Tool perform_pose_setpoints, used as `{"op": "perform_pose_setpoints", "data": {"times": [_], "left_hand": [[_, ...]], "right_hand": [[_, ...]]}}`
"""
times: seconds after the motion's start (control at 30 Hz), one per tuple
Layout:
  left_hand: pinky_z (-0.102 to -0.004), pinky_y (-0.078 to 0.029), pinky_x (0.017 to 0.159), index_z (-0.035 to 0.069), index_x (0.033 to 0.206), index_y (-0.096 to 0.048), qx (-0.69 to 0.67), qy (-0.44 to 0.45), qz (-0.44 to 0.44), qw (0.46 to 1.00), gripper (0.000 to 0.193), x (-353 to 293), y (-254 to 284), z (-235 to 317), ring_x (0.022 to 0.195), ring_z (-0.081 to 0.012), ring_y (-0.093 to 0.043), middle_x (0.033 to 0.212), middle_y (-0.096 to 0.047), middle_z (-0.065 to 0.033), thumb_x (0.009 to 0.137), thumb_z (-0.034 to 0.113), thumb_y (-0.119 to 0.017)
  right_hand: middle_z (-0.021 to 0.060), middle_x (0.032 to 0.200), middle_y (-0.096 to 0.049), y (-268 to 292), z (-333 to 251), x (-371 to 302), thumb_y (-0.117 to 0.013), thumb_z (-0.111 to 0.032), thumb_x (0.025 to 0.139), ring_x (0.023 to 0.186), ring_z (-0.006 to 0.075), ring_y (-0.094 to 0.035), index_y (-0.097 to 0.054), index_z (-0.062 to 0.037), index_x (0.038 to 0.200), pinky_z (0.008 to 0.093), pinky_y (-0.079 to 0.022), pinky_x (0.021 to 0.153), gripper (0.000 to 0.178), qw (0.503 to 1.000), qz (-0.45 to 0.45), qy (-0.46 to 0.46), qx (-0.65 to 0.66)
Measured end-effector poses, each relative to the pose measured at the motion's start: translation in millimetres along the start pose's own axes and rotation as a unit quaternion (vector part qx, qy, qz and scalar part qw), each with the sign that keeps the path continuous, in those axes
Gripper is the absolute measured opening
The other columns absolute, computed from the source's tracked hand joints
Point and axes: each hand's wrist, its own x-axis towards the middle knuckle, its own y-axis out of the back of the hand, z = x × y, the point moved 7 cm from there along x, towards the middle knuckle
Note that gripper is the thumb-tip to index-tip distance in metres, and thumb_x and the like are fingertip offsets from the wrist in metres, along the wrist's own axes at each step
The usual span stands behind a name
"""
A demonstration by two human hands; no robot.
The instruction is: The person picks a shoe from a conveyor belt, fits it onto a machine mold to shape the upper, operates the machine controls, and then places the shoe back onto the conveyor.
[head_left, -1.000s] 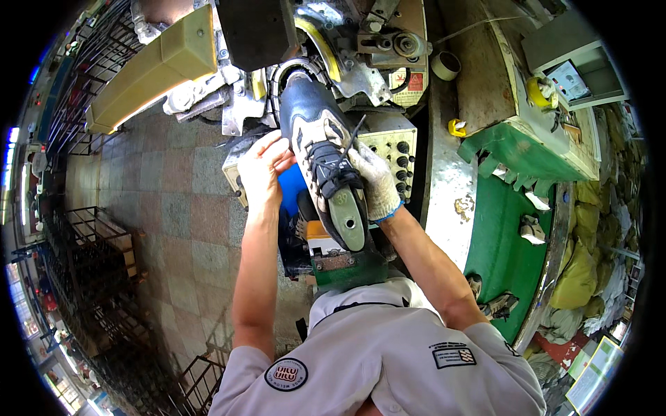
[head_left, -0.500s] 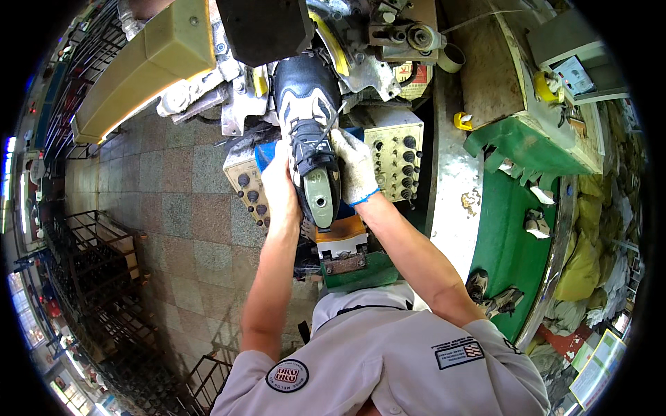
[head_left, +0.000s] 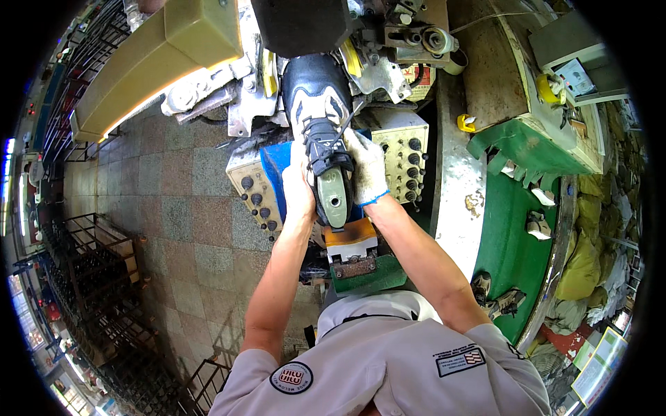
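A black-and-white laced shoe (head_left: pixel 323 111) with a grey-green last (head_left: pixel 334 188) in its opening points its toe away from the person, into the machine. The bare left hand (head_left: pixel 298 182) is partly closed along the shoe's left side, gripping it, its fingertips mostly hidden; the right hand (head_left: pixel 366 168), in a white knit glove with a blue cuff edge, is curled against the right side and holds it too. A dark block (head_left: pixel 302 28) sits just beyond the toe, and metal plates, the left plate (head_left: pixel 251 100) and the right plate (head_left: pixel 381 80), flank it. To the shoe's left and right are 2 knobbed panels, a left panel (head_left: pixel 241 170) and a right panel (head_left: pixel 400 149). An orange pad (head_left: pixel 349 231) lies just behind the heel end. Well to the shoe's right, a green surface (head_left: pixel 506 243) carries other shoes (head_left: pixel 538 225).
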Motion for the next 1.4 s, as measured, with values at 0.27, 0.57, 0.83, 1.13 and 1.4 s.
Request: {"op": "perform_pose_setpoints", "data": {"times": [0.27,0.57,0.83,1.13,1.4], "left_hand": [[-0.0250,-0.048,0.071,-0.002,0.109,-0.069,0.054,-0.074,-0.024,0.995,0.043,4.8,6.6,2.0,0.077,-0.0071,-0.059,0.089,-0.069,0.0017,0.110,0.032,-0.043],[-0.0278,-0.049,0.066,-0.002,0.109,-0.067,0.076,-0.118,-0.001,0.990,0.034,-10.3,-8.9,21.4,0.072,-0.0085,-0.058,0.083,-0.070,-0.0013,0.108,0.022,-0.044],[-0.0263,-0.048,0.077,-0.007,0.116,-0.064,0.208,-0.133,-0.015,0.969,0.043,-5.1,7.5,27.8,0.083,-0.0105,-0.059,0.096,-0.070,-0.0067,0.109,0.030,-0.044],[-0.0405,-0.048,0.102,-0.009,0.135,-0.054,0.348,-0.109,0.225,0.903,0.057,-115.5,154.1,-128.4,0.118,-0.0345,-0.063,0.129,-0.063,-0.0267,0.090,0.022,-0.074],[-0.0475,-0.039,0.109,-0.008,0.139,-0.044,0.562,-0.163,0.117,0.802,0.080,-79.0,110.4,-137.6,0.127,-0.0416,-0.051,0.132,-0.057,-0.0281,0.078,0.030,-0.080]], "right_hand": [[0.0053,0.095,-0.072,-0.4,-2.5,3.1,-0.064,-0.025,0.098,0.082,0.0109,-0.063,-0.072,0.0035,0.108,0.0272,-0.051,0.074,0.032,0.993,0.000,0.081,-0.089],[0.0086,0.089,-0.072,-0.1,-15.7,1.1,-0.060,-0.029,0.099,0.079,0.0117,-0.061,-0.072,0.0058,0.105,0.0294,-0.051,0.070,0.037,0.978,0.010,0.107,-0.180],[0.0006,0.095,-0.069,17.7,-11.8,7.9,-0.062,-0.032,0.100,0.079,0.0096,-0.058,-0.070,0.0020,0.116,0.0256,-0.049,0.071,0.039,0.976,0.004,0.106,-0.190],[0.0247,0.120,-0.067,190.9,-48.1,-114.0,-0.056,-0.027,0.102,0.094,0.0335,-0.071,-0.051,0.0061,0.136,0.0398,-0.060,0.075,0.048,0.991,0.119,0.059,0.024],[0.0243,0.123,-0.064,226.2,-28.1,-152.9,-0.060,-0.031,0.100,0.106,0.0391,-0.068,-0.051,0.0065,0.136,0.0467,-0.059,0.082,0.052,0.977,0.166,-0.019,-0.132]]}}
